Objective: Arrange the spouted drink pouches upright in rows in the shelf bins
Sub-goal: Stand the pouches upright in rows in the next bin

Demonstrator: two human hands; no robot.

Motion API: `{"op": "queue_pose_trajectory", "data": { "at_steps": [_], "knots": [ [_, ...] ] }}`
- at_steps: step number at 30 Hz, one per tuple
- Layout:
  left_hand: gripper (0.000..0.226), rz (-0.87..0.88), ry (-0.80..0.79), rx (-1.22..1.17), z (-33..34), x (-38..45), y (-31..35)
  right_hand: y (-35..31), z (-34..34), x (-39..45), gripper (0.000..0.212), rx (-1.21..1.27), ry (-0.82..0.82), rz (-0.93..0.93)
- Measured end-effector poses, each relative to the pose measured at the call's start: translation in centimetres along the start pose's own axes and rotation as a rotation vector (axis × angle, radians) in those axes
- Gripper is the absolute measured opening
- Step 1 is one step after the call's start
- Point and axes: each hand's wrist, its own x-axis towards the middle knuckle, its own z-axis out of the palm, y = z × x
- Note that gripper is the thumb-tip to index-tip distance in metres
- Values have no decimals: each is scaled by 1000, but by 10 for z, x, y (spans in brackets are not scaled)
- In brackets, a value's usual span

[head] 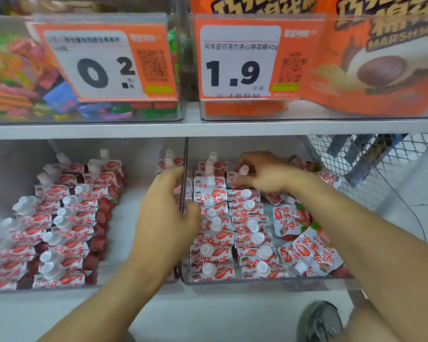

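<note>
White store shelf (208, 128) carries clear bins (257, 282) of strawberry spouted pouches (213, 233). Left hand (166, 213) grips the bin divider (184, 174); right hand (265, 172) pinches a rear pouch (244, 172).

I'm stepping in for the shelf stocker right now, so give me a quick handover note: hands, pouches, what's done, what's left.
Left hand grips the divider between the two bins.
Right hand pinches a pouch at the back of the right bin.
Done: left bin holds upright rows; right bin has two upright rows on its left side.
Left: loose pouches lying flat on the right bin's right side need standing in rows.
</note>
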Motion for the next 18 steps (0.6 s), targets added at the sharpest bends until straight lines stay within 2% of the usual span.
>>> {"op": "queue_pose_trajectory", "data": {
  "at_steps": [3,8,15,18],
  "knots": [
    [57,-86,-5,-33,-2,0,-1,-3,5,-1,32,18,-100,15],
    [57,-118,-14,-47,-6,2,1,-4,-9,-5,24,100,-276,70],
    [54,-118,13,-44,-5,3,4,-2,-3,-5,23,334,-359,158],
    [55,-116,12,-37,-5,3,5,-4,-6,-4,33,370,-394,218]
  ]
}}
